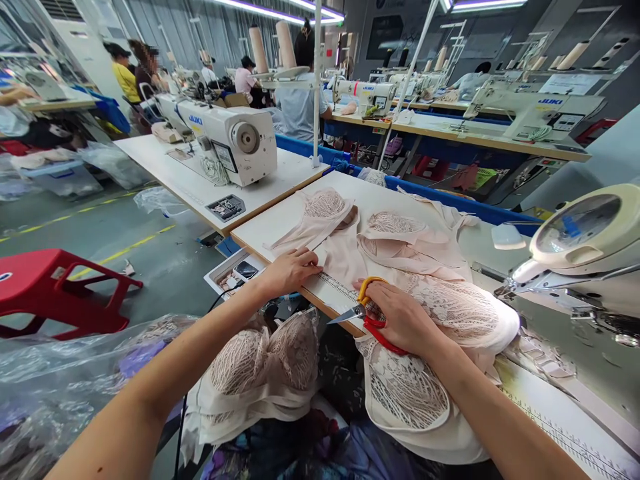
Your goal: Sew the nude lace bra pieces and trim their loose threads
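Note:
In my right hand (403,317) is a pair of scissors (350,313) with one yellow and one red handle. Their blades point left over the table's front edge. My left hand (293,270) lies at the same edge, fingers curled and pressed together beside the pale pink fabric; what they pinch, if anything, is hidden. Ahead of both hands, lace bra pieces (325,203) are spread on the white table (270,223). One lace bra (265,360) rests on my lap, and a lace cup (407,390) hangs over the edge under my right forearm.
A sewing machine (590,247) stands at the right, another (230,137) on the adjoining table. An open drawer (220,280) juts out below my left hand. On the left are a red stool (55,293) and clear plastic bags (50,387). Several people sit at machines beyond.

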The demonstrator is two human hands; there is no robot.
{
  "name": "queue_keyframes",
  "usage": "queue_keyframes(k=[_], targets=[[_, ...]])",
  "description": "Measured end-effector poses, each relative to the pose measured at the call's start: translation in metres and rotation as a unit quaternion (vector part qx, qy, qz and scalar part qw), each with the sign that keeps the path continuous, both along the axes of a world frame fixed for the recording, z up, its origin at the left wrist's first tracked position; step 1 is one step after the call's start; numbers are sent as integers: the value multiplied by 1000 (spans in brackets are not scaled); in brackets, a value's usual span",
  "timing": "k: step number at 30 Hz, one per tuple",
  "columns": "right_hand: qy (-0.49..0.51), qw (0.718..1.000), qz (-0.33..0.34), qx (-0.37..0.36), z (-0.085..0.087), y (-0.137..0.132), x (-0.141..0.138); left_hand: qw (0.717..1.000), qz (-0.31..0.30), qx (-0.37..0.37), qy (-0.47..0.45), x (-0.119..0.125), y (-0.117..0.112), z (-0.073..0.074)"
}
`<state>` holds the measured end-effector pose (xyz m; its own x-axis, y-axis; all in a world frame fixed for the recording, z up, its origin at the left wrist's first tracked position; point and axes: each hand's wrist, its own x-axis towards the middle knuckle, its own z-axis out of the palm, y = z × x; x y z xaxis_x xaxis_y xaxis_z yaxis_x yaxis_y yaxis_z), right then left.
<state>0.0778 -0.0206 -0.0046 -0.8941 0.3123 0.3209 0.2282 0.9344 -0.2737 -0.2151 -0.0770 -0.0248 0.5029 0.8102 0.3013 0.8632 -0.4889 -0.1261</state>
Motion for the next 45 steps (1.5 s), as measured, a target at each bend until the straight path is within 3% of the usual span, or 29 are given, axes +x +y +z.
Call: queue_keyframes(k=[19, 32, 45], targets=[[-2, 1000, -3, 1, 0, 3, 1, 999, 17, -17, -23, 0, -1, -2], [1, 1000, 1, -4, -2, 4, 0, 992, -8, -14, -125, -6, 2, -3], [13, 1000, -3, -8, -3, 3, 0, 999, 10, -11, -52, -2, -2, 0]])
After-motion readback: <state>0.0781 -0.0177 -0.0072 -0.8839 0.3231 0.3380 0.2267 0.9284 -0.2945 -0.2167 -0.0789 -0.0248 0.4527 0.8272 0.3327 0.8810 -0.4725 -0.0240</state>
